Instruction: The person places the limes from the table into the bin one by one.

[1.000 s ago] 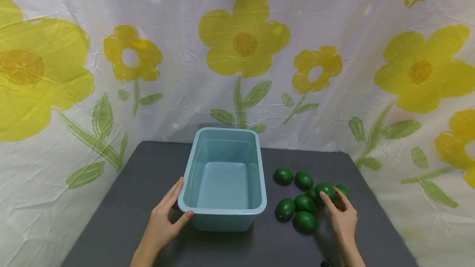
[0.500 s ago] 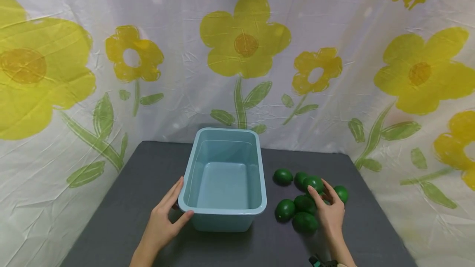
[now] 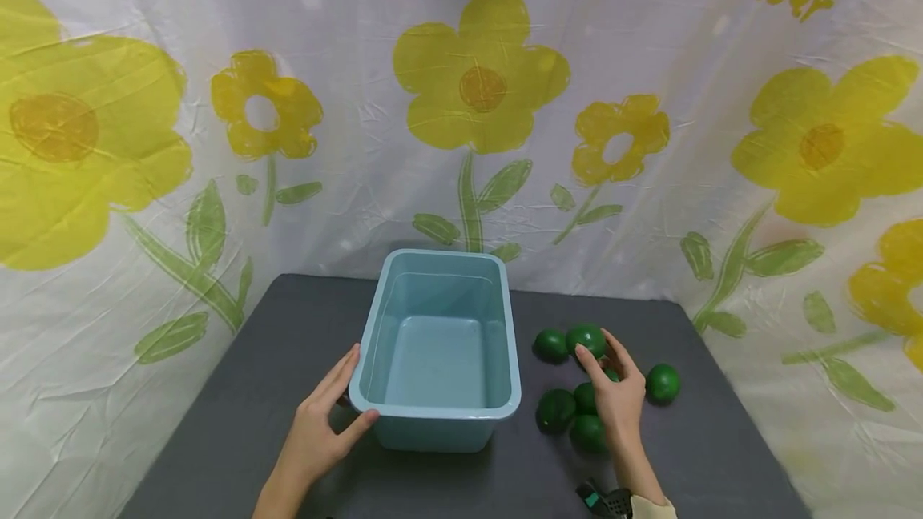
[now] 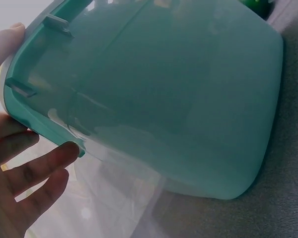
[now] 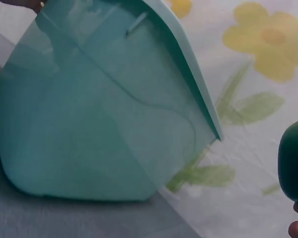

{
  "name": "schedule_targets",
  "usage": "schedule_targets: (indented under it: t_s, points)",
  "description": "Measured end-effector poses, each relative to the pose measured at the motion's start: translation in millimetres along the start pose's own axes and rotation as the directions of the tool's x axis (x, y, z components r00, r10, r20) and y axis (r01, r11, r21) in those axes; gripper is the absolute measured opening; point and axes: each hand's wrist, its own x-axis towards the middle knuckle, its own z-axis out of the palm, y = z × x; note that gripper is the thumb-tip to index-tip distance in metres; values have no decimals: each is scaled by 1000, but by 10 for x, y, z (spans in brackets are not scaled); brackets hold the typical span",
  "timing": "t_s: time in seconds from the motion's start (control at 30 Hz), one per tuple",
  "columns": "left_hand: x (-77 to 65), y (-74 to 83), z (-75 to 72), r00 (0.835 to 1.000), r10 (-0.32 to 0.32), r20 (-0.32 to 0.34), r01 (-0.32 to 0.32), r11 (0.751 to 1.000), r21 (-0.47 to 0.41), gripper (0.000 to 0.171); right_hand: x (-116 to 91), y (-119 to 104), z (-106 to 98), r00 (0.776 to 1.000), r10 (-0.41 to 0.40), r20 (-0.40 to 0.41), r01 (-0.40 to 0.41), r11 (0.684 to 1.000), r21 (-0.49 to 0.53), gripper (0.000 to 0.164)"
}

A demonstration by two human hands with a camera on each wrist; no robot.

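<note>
My left hand (image 3: 313, 435) holds the near-left corner of a light blue plastic tub (image 3: 433, 412), thumb on the front rim and fingers along the left side. In the left wrist view, the tub's outer wall (image 4: 179, 94) fills most of the picture. To the tub's right, my right hand (image 3: 620, 400) grips a glossy dark green lime (image 3: 586, 338) between thumb and fingers, above the table. The right wrist view shows this lime (image 5: 293, 161) at its right edge. Inside, the tub's floor is bare.
Several more limes lie right of the tub, among them a back one (image 3: 551, 345), a front one (image 3: 556, 411) and one (image 3: 663, 384) apart at right. A dark grey cloth (image 3: 317, 327) covers the table. A flower-print curtain (image 3: 346, 207) encloses the back and sides.
My right hand has moved left with the lime, from the right part of the group toward the tub. The left hand stays on the tub's corner.
</note>
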Motion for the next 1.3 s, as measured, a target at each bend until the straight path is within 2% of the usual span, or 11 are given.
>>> schedule_targets:
  t_s: [0.37, 0.63, 0.87, 1.1, 1.3]
  points:
    - [-4, -6, -1, 1000, 2, 18, -3, 1000, 19, 88, 21, -135, 284, 995, -100, -22, 102, 989, 103, 54]
    - [-4, 1, -15, 1000, 14, -7, -14, 1000, 7, 88, -20, -313, 491, 990, -141, 8, 139, 983, 120, 56]
    - [2, 28, 7, 1000, 14, -5, -14, 1000, 6, 87, -13, -460, 656, 978, -205, 40, 199, 973, 120, 55]
    - [1, 37, -8, 1000, -8, 2, 8, 1000, 20, 88, 18, -562, 820, 953, -279, 115, 277, 960, 32, 55]
    - [0, 15, 4, 1000, 0, 11, -1, 1000, 23, 86, 81, -634, 861, 940, -269, 208, 286, 957, -56, 58]
